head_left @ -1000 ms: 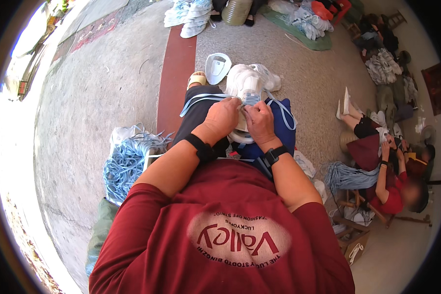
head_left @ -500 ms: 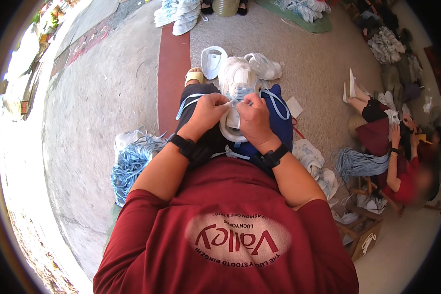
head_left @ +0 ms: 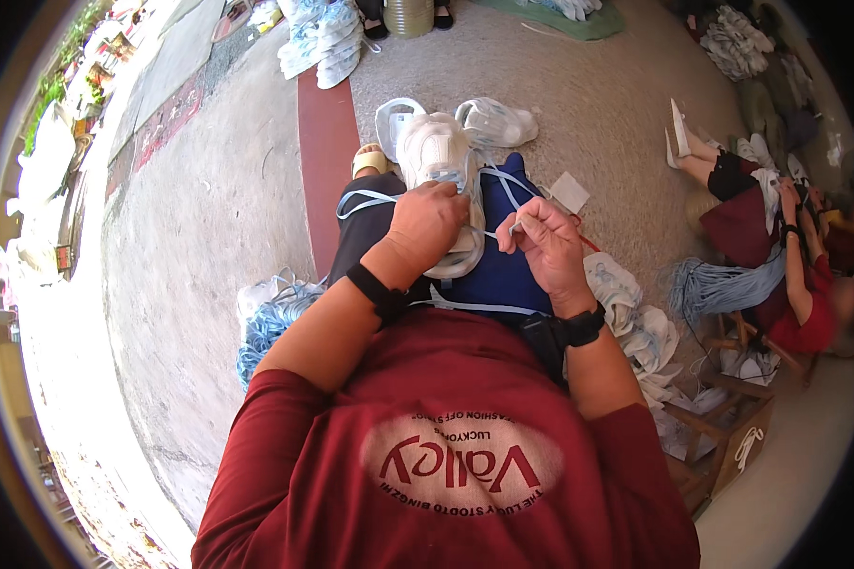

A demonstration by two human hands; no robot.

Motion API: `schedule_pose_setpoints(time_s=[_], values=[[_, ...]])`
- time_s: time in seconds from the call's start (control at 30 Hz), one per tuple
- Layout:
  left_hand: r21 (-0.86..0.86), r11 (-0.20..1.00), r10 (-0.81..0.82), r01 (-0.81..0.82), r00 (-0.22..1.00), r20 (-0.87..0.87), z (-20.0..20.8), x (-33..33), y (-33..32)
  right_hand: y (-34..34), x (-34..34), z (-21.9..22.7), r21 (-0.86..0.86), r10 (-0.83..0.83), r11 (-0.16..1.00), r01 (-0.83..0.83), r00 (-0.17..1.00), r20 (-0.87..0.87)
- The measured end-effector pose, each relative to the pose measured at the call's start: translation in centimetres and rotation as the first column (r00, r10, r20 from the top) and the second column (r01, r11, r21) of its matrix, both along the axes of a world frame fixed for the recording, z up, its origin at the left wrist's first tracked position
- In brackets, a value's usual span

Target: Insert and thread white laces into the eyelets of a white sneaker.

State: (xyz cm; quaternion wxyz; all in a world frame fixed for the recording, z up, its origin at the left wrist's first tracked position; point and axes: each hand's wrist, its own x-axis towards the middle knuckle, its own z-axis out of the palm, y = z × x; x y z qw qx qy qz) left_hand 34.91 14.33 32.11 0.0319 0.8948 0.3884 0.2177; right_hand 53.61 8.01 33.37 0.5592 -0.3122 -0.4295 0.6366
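Note:
A white sneaker (head_left: 434, 144) rests on my lap with its toe pointing away, and light-blue laces cross its front. My left hand (head_left: 432, 220) is closed over the lacing at the sneaker's throat; its fingertips are partly hidden. Off to the right of the shoe, my right hand (head_left: 546, 245) pinches a light-blue shoelace (head_left: 489, 233) that runs taut back to the sneaker. A loose lace loop (head_left: 362, 199) lies over my left thigh. Another lace strand (head_left: 499, 185) crosses the blue cloth (head_left: 476, 282) on my right thigh.
Beyond my knees lie another white shoe (head_left: 496, 126) and a white shoe part (head_left: 389, 120). A heap of blue laces (head_left: 273, 327) sits at my left. White shoe uppers (head_left: 626, 308) and a wooden stool (head_left: 726, 427) are at my right, near a seated person (head_left: 797, 284).
My right hand has moved away from the sneaker to the right, drawing the lace with it. My left hand has shifted right, over the lacing. The view has turned slightly.

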Motion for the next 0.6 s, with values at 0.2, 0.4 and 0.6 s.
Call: schedule_pose_setpoints(time_s=[0.2, 0.4, 0.6], values=[[-0.018, 0.999, 0.028, -0.031, 0.992, -0.12, -0.9, 0.8, 0.4, 0.0, 0.5, -1.4, -0.006, -0.117, 0.993, 0.118, 0.989, 0.087], [-0.018, 0.996, 0.076, -0.084, 0.963, -0.26, 2.4, -5.8, -2.8, -1.9, 8.8, -3.0, -0.134, -0.476, 0.874, 0.467, 0.878, -0.048], [-0.114, 0.59, 0.534, -0.799, 0.492, -0.687, -0.2, -28.2, -7.9, -10.8, 23.2, -7.4, -0.334, -0.672, 0.647, 0.685, 0.72, 0.174]])
